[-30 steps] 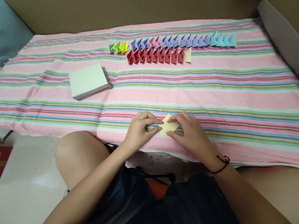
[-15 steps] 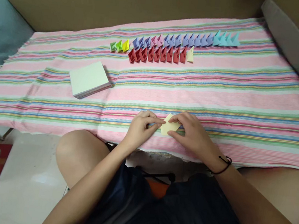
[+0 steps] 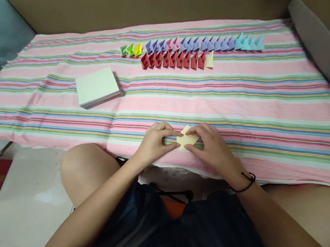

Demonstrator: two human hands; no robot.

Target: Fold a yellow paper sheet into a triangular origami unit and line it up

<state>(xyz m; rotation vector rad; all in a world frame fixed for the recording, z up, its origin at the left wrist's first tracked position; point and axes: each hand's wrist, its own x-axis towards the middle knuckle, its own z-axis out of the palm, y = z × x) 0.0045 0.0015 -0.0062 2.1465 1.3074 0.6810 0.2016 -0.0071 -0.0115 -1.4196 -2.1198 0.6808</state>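
Observation:
A small pale-yellow folded paper (image 3: 184,140) lies flat on the striped cloth close to the front edge, with a pointed corner facing away from me. The index finger and thumb of my left hand (image 3: 156,141) touch its left side, one above the other with a gap between. From the right, my right hand (image 3: 214,146) pinches the paper, thumb at the lower edge and index finger on top; its curled fingers cover part of the right side.
Behind stand rows of folded paper pieces: red ones (image 3: 173,59), purple ones (image 3: 211,44), light-blue ones (image 3: 248,43), a green one (image 3: 131,50) and a cream one (image 3: 210,59). A stack of paper (image 3: 98,87) rests on the striped cloth (image 3: 245,105) at left.
My left thumb has moved away from the index finger and down to the paper's lower left edge. My right hand stays in place on the paper.

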